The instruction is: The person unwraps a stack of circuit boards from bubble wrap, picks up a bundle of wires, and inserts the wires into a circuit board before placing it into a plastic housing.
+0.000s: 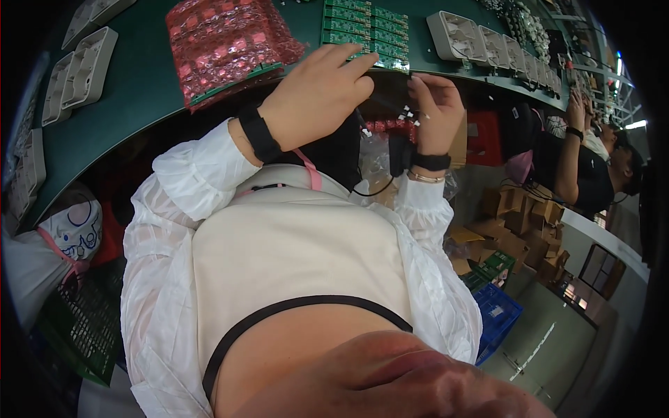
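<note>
My left hand (324,90) reaches over the table edge, its fingertips on a panel of green circuit boards (347,29). Its thumb stands apart from the index finger, and I see nothing held between them. To the right, my right hand (439,108) is closed in a pinch at the table's edge, beside the panel's near corner. Small white connectors (409,113) hang just below its fingertips, apparently on thin wires held there; the wires barely show. Another white connector (367,132) dangles on a dark lead under my left hand.
Red bubble wrap (230,45) with boards lies left of the panel on the green table (139,80). White plastic housings (456,36) line the right, and more housings (90,66) sit far left. A co-worker (585,164) sits at right. Cardboard boxes (523,223) and a blue crate (498,317) stand on the floor.
</note>
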The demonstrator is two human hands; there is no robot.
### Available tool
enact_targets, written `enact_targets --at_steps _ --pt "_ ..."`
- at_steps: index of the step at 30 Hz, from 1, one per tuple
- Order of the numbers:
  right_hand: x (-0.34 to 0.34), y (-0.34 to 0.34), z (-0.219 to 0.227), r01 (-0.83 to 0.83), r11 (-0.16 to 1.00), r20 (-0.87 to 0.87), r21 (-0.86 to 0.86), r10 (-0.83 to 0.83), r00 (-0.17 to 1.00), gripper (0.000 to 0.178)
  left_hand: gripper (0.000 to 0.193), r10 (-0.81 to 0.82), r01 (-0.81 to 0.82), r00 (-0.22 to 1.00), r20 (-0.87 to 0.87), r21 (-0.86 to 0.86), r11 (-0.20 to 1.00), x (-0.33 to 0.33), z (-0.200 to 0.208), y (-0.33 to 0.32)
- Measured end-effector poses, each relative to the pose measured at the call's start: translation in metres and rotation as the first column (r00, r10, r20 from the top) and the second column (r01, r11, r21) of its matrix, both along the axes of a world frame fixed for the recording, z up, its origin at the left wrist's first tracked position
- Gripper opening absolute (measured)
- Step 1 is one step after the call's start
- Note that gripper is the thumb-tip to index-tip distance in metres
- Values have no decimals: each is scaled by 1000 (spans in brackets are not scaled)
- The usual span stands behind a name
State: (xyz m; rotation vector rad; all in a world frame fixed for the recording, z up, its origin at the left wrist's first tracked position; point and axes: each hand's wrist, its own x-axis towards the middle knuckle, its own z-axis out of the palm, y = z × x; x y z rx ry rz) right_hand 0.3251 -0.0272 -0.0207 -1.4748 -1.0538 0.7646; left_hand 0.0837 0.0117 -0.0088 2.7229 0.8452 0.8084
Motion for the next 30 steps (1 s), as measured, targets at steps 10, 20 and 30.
enact_targets --at_steps 10,20,30 --pt "7 30 -14 -68 993 174 98 51 983 13 10 45 -40 980 -195 29 999 23 -17 2" --pt "15 49 -5 -197 980 348 28 175 921 12 15 103 -85 959 -266 78 993 25 -16 0" --pt "16 52 3 -335 939 666 82 199 719 11 16 104 -84 954 -283 84 993 22 -20 -2"
